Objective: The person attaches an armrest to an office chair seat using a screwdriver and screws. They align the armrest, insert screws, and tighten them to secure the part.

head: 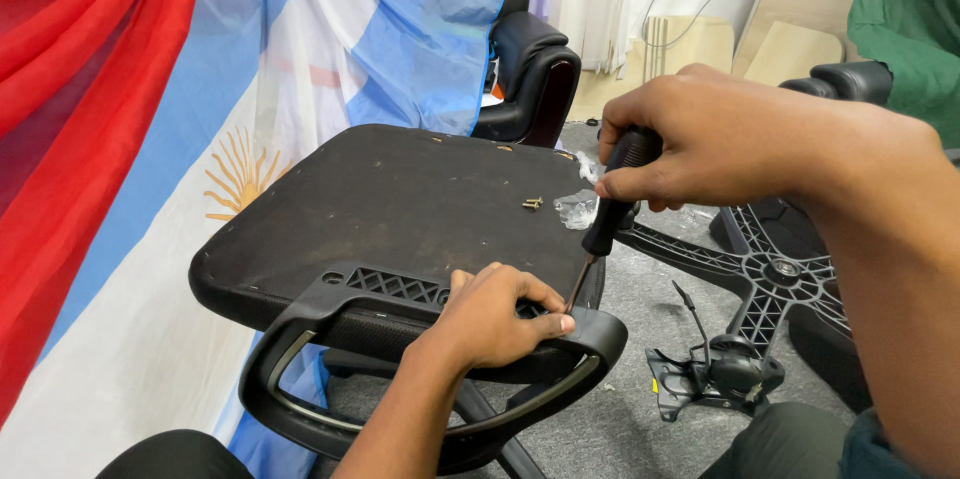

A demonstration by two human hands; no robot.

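An upturned black chair seat point(400, 204) lies in front of me, underside up, with a black plastic armrest loop point(300, 324) laid against its near edge. My left hand point(495, 314) presses on the armrest bracket, fingers curled beside the screw spot. My right hand point(700, 139) grips a black-handled screwdriver point(610, 209), whose tip points down at the bracket next to my left fingertips. Loose brass screws point(532, 203) rest on the seat's underside.
A clear plastic bag point(580, 207) lies at the seat's far right edge. A black star-shaped chair base point(770, 269) and a tilt mechanism point(715, 374) sit on the grey carpet at right. Behind stands a black leather chair point(525, 59). Flags point(150, 139) hang at left.
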